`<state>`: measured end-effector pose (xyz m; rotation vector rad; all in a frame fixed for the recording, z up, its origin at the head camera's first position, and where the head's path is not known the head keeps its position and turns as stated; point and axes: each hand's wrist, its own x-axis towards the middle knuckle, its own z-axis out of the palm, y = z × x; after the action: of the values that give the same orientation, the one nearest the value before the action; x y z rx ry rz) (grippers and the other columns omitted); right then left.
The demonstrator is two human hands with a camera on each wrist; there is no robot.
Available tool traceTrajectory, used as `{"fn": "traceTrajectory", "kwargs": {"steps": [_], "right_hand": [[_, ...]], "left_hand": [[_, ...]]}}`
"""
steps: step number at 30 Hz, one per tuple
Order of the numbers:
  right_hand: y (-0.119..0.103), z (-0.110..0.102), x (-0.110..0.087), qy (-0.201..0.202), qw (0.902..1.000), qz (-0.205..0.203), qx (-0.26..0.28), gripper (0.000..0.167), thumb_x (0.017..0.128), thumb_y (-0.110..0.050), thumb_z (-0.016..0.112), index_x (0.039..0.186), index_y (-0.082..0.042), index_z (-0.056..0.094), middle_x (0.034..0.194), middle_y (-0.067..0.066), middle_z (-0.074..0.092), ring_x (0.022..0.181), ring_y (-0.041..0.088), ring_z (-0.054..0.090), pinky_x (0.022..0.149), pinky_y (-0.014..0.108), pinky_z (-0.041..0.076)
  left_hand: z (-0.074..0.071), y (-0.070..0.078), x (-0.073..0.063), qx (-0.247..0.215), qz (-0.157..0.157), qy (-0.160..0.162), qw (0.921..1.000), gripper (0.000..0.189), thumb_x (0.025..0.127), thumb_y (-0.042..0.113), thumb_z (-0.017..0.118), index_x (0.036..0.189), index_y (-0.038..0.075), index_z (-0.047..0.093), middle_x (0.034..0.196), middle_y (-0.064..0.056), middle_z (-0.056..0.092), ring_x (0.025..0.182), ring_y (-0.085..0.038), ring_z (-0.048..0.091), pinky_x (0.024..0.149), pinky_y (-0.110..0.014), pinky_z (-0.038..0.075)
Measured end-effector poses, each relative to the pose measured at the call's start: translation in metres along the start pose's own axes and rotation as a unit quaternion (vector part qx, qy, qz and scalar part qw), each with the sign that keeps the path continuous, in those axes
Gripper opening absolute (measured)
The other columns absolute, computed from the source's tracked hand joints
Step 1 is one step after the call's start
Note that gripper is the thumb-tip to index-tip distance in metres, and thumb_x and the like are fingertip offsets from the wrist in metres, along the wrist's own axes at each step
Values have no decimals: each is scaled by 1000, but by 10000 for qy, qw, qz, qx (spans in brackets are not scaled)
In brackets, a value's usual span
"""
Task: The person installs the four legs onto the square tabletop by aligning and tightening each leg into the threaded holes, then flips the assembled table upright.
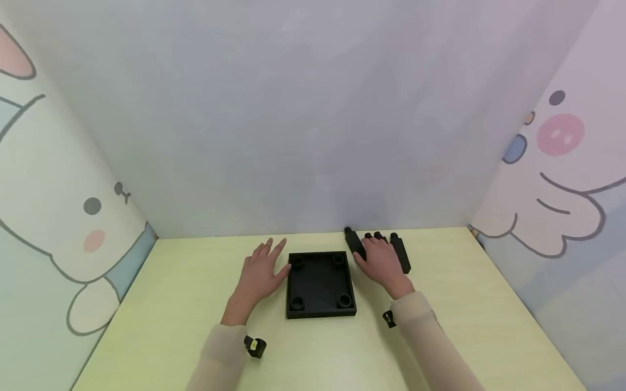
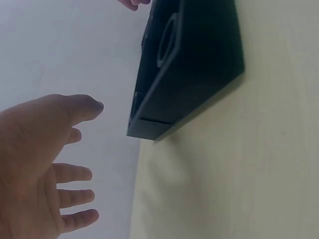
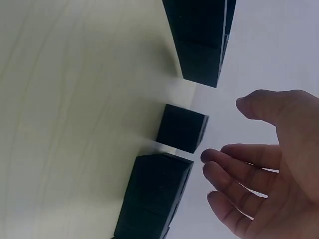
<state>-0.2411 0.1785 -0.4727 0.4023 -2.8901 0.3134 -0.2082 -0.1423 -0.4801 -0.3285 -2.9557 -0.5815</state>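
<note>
A square black tray (image 1: 320, 315) with a raised rim lies on the table, a round socket in each corner. To its left hovers my left hand (image 1: 259, 271), fingers spread and thumb towards the rim. In the left wrist view a gap shows between that hand (image 2: 35, 164) and the tray (image 2: 199, 64). My right hand (image 1: 381, 260) is over several black peg-like pieces, partly hiding them; one piece (image 1: 353, 239) lies to its left and another (image 1: 401, 252) to its right. Its fingers (image 3: 244, 169) are loosely bent and hold nothing, beside a square-ended piece (image 3: 182, 128).
A pale wall (image 1: 313, 136) rises right behind the table (image 1: 195, 282). Side panels with cartoon figures, one at the left (image 1: 58, 217) and one at the right (image 1: 562, 206), flank it. The pieces lie near the table's back edge.
</note>
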Motion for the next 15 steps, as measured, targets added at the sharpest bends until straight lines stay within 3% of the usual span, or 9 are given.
{"fn": "traceTrajectory", "kwargs": {"steps": [7, 11, 15], "right_hand": [[2, 9, 7, -3, 9999, 86, -76, 44, 97, -34, 69, 119, 4, 68, 109, 23, 71, 99, 41, 67, 90, 57, 53], [3, 13, 10, -130, 9993, 345, 60, 34, 94, -33, 72, 101, 1, 69, 86, 17, 69, 75, 32, 65, 70, 47, 54], [-1, 14, 14, -468, 9955, 729, 377, 29, 94, -32, 72, 87, -5, 64, 70, 9, 60, 59, 21, 55, 53, 33, 41]], "left_hand": [[12, -5, -6, -28, -14, -79, 10000, 66, 100, 46, 59, 158, 24, 37, 163, -20, 37, 149, -45, 37, 111, -67, 36], [14, -5, -7, -23, 27, -16, 10000, 66, 100, 45, 59, 158, 24, 37, 162, -21, 38, 149, -46, 37, 111, -66, 37], [15, -4, -8, 4, 4, 13, 10000, 66, 100, 45, 59, 158, 24, 38, 162, -20, 39, 149, -45, 37, 111, -66, 37]]}}
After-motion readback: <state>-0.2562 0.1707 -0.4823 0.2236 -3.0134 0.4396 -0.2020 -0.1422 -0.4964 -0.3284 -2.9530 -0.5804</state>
